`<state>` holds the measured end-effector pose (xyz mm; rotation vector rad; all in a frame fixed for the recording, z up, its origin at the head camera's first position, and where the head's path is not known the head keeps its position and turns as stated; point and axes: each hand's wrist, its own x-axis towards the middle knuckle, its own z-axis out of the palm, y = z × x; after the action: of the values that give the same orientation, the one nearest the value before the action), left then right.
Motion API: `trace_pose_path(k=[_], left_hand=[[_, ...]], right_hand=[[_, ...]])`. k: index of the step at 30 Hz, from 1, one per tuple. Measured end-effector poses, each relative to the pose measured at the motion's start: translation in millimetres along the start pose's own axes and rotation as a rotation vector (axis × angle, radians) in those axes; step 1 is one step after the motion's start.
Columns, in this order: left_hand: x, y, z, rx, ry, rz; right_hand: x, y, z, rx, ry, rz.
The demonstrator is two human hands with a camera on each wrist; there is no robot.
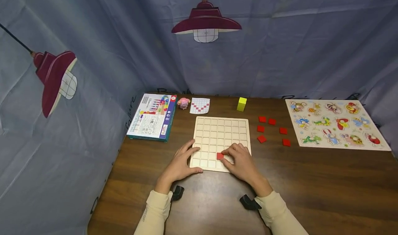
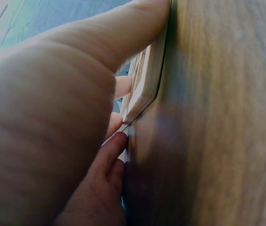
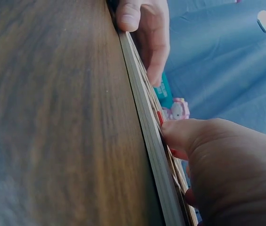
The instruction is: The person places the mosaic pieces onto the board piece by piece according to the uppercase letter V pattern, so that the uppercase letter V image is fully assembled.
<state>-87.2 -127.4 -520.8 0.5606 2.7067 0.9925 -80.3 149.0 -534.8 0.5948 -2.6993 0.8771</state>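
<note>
A pale wooden grid board [image 1: 222,123] lies on the table in front of me. My left hand [image 1: 178,164] holds its near left corner, thumb along the front edge and fingers at the left side, some resting on top. The right hand [image 1: 244,162] is over the board's near right part. Its thumb and fingers pinch a red square tile [image 1: 219,156] low over the grid cells; in the right wrist view the tile [image 3: 160,117] shows as a thin red edge by the thumb. Several loose red tiles [image 1: 262,138] are scattered right of the board.
Behind the board are a card with a red V pattern [image 1: 200,106], a small pink figurine [image 1: 183,103] and a yellow block [image 1: 241,104]. A flat box [image 1: 152,117] lies at the left. An insect picture puzzle [image 1: 339,124] is at the right. Curtains [image 1: 280,55] hang behind the table.
</note>
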Motion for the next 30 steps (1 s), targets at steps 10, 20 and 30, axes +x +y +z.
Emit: trace_pose_path(k=[10, 20, 30], left_hand=[[-2.6, -2.1, -0.2, -0.005, 0.000, 0.007], [-1.8, -2.4, 2.8, 0.003, 0.010, 0.026], [-2.3, -4.2, 3.8, 0.007, 0.004, 0.012]], right_hand=[[-1, 18, -11, 0.037, 0.122, 0.048], [-16, 77, -56, -0.019, 0.299, 0.442], [-17, 86, -56, -0.068, 0.211, 0.519]])
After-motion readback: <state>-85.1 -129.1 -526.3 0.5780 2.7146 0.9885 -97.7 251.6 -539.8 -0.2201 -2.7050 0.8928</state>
